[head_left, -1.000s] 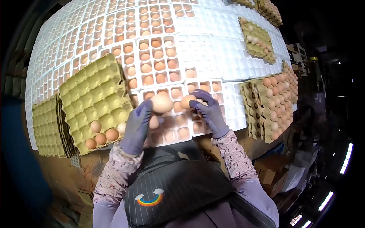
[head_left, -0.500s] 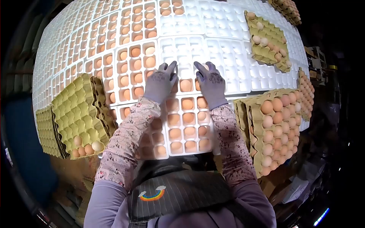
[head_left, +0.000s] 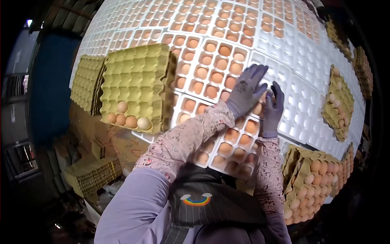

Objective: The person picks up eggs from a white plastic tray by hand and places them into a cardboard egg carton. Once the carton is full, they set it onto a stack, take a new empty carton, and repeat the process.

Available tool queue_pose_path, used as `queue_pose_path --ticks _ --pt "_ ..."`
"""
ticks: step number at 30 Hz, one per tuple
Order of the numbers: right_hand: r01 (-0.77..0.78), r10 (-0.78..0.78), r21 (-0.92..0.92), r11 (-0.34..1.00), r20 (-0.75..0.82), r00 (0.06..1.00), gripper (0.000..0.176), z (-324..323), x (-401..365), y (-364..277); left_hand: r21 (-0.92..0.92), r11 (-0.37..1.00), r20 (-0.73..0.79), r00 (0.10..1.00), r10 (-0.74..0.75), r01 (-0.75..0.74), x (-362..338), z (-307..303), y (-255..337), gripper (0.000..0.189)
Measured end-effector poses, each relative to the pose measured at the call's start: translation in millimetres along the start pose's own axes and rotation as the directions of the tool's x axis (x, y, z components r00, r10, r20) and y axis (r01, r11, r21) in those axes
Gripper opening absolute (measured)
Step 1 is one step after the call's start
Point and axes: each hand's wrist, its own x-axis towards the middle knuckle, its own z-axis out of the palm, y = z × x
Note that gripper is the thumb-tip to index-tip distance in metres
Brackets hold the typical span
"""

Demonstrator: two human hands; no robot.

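Purple-grey gloves cover both hands, which work close together over the white tray (head_left: 273, 66) ahead of the apron (head_left: 219, 209). The left hand (head_left: 245, 91) reaches across with its fingers stretched out, nearly straight and closed on nothing that shows; its palm faces down, perhaps so it can press lightly on the cells or steady what sits in them. The right hand (head_left: 274, 107) stands just beside it, fingers raised and slightly bent; I cannot tell whether they grip anything, since the hand hides its own palm. One egg (head_left: 258, 109) shows between the two hands, in the near part of that tray, close to the right hand's inner side.

Each cell takes a single egg, which presumably stops shells knocking together. Trays to the left of the hands are filled, while those to the right show bare cells. A stack of yellowish pulp trays (head_left: 134, 83) lies on the left, with five eggs (head_left: 131, 121) near its front edge, probably within easy reach of the left hand. On the right, pulp trays full of eggs (head_left: 313, 191) stand beside the right sleeve (head_left: 270, 175), likely for the same reason.
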Motion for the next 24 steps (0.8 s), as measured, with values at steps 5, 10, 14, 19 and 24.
queue_pose_path --ticks 5,10,14,19,24 --pt "0.039 -0.035 -0.011 0.999 0.246 0.969 0.033 35.2 -53.0 -97.7 -0.029 0.981 0.177 0.965 0.194 -0.192 -120.0 -122.9 46.3 0.036" --pt "0.165 -0.135 0.013 0.986 0.645 0.753 0.029 118.6 -109.0 -176.8 0.327 0.932 -0.119 0.985 -0.126 0.159 -201.0 -297.4 41.1 0.035" --pt "0.61 -0.464 0.085 0.788 0.734 0.496 0.024 207.4 -119.4 -199.6 0.386 0.815 -0.292 0.895 -0.338 0.433 -216.7 -396.0 -4.3 0.034" --pt "0.827 -0.533 0.029 0.561 0.777 0.335 0.025 292.5 -129.6 -192.1 0.546 0.833 0.195 0.954 -0.226 0.085 -226.9 -433.6 -45.4 0.044" --pt "-0.488 0.199 0.196 0.851 0.739 0.644 0.026 261.6 -115.6 -244.5 -0.57 0.644 -0.12 0.723 -0.68 0.511 -222.3 -433.7 -33.7 0.032"
